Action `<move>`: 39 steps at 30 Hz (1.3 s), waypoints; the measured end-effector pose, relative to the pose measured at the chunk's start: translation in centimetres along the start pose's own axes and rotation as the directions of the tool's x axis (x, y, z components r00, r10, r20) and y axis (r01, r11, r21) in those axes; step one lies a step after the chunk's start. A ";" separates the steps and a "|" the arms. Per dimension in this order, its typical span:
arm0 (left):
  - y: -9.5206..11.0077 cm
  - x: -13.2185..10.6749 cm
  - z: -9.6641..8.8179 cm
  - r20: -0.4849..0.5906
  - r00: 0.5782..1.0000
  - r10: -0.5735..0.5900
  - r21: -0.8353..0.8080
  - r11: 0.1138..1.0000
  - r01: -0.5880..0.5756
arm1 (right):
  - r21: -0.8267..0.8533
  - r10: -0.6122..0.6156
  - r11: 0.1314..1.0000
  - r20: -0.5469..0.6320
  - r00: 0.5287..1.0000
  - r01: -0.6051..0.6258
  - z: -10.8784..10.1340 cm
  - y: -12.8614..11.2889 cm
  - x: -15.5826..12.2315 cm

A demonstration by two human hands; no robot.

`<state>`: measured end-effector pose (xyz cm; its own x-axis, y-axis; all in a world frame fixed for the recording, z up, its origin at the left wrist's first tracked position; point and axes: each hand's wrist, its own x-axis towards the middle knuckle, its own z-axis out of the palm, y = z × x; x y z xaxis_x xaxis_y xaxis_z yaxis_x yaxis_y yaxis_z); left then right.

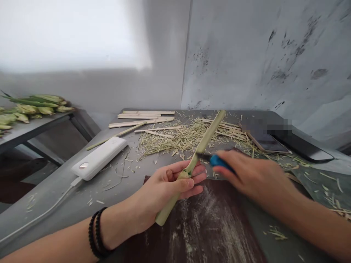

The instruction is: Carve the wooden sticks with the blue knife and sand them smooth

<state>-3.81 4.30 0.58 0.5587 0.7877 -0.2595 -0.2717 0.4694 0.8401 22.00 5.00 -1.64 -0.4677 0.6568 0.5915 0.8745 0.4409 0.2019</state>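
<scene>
My left hand [167, 188] is closed around a long pale green stalk strip [204, 140] that slants up and away over the table. My right hand [252, 177] grips a blue-handled knife [216, 160], its dark blade laid against the stalk just above my left fingers. The right hand is slightly blurred by motion. Both hands hover over a dark brown board [208, 226] dusted with pale scrapings.
A heap of straw-like shavings [186, 137] lies behind the hands, with several flat cut strips [142, 118] beyond. A white power bank [100, 157] with a cable sits at left, two phones [270, 143] at right. Green husked stalks [33, 106] rest on a side shelf.
</scene>
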 end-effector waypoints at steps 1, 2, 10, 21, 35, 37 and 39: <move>-0.1 0.0 0.0 -0.005 1.000 -0.010 -0.012 1.000 0.010 | -0.037 0.051 0.998 -0.025 0.998 -0.052 0.0 0.7 0.0; -0.1 -0.1 0.0 -0.008 1.000 -0.021 -0.018 1.000 0.021 | -0.062 0.086 0.994 -0.044 0.995 -0.089 0.0 1.2 -0.1; 0.1 -0.1 0.0 0.021 1.000 -0.023 0.054 0.998 0.022 | 0.147 -0.157 0.978 0.049 0.986 0.148 -0.9 -2.6 -0.6; 0.1 0.0 0.3 -0.016 1.000 -0.019 0.004 1.000 0.019 | -0.035 -0.020 0.999 -0.010 1.000 0.020 -0.5 -0.2 -0.3; -0.2 -0.1 0.5 -0.011 1.000 -0.011 0.021 1.000 0.012 | -0.097 -0.062 0.994 -0.035 0.997 0.058 -0.6 0.3 0.0; -0.2 -0.2 0.5 -0.021 1.000 -0.004 0.007 1.000 0.004 | -0.056 -0.075 0.996 -0.023 0.997 0.074 -0.7 -0.2 -0.1; -0.2 -0.2 0.4 -0.022 1.000 -0.001 0.008 1.000 0.001 | 0.010 -0.122 0.992 0.003 0.992 0.122 -0.8 -1.1 -0.2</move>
<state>-3.53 3.92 0.63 0.5420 0.7956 -0.2708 -0.2646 0.4673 0.8436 21.24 3.86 -1.36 -0.5716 0.6000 0.5598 0.8095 0.5240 0.2649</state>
